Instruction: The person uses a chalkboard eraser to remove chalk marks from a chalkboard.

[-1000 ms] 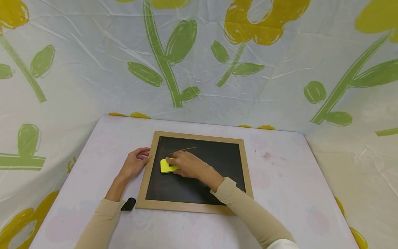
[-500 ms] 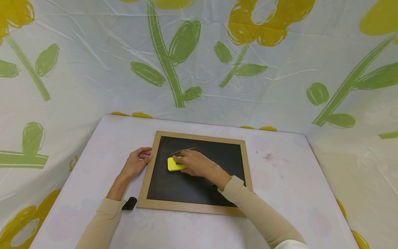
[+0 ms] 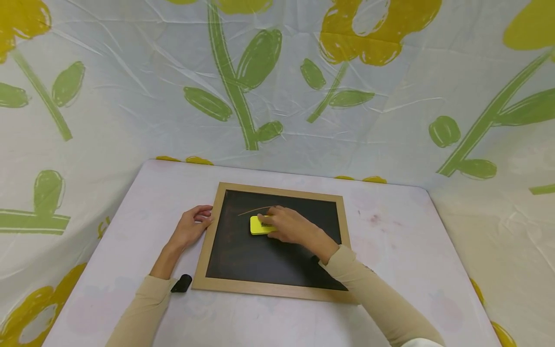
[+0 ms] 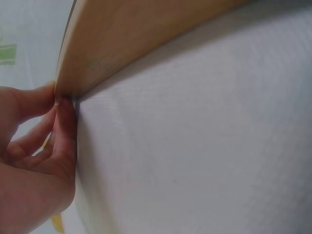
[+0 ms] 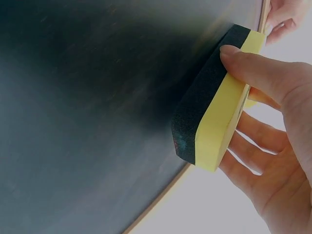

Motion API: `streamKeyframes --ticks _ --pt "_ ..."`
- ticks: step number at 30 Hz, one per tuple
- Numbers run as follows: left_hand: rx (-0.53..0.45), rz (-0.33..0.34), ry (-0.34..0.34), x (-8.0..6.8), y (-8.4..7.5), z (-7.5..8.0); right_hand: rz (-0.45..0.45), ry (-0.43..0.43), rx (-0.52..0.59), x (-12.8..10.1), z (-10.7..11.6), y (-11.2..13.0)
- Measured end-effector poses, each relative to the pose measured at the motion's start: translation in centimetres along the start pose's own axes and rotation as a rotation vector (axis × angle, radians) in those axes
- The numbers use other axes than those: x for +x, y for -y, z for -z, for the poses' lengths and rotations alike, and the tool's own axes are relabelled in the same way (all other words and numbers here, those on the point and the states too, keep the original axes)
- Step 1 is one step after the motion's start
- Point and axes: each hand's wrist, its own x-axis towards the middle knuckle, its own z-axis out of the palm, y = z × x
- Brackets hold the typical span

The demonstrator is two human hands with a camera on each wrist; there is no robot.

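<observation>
My right hand (image 3: 290, 225) grips a yellow board eraser (image 3: 258, 225) with a black felt underside. The thumb lies along one side and the fingers curl on the other. The felt faces the dark surface of a chalkboard (image 3: 243, 260) in a light wooden frame, close against it near the upper middle. A thin orange-brown curved line (image 3: 253, 210) shows on the board just above the eraser. At the left side of the frame (image 4: 107, 48), my left hand (image 3: 189, 227) pinches the wooden edge with its thumb and fingertip.
The board lies flat on a pale tabletop (image 3: 390, 270) with faint reddish smudges to its right. Beside my left cuff is a small black object (image 3: 182, 283). Behind the table hangs a flowered sheet (image 3: 173, 58).
My right hand has slid the eraser to the right across the board, uncovering more of the left part of the surface. My left hand stays at the frame's left edge.
</observation>
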Motion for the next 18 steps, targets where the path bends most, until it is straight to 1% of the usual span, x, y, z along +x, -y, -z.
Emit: streamKeyframes --ticks 9,13,18 --pt "-0.009 0.0 0.002 -0.1 -0.2 0.0 -0.047 -0.005 0.034 -2.0 -0.1 -1.7" --pt "-0.01 -0.003 -0.001 -0.1 -0.2 0.0 -0.086 -0.003 0.067 -3.0 0.0 -2.4" --pt "-0.001 -0.004 -0.003 -0.1 -0.2 0.0 -0.12 -0.013 0.075 -4.2 -0.1 -3.2"
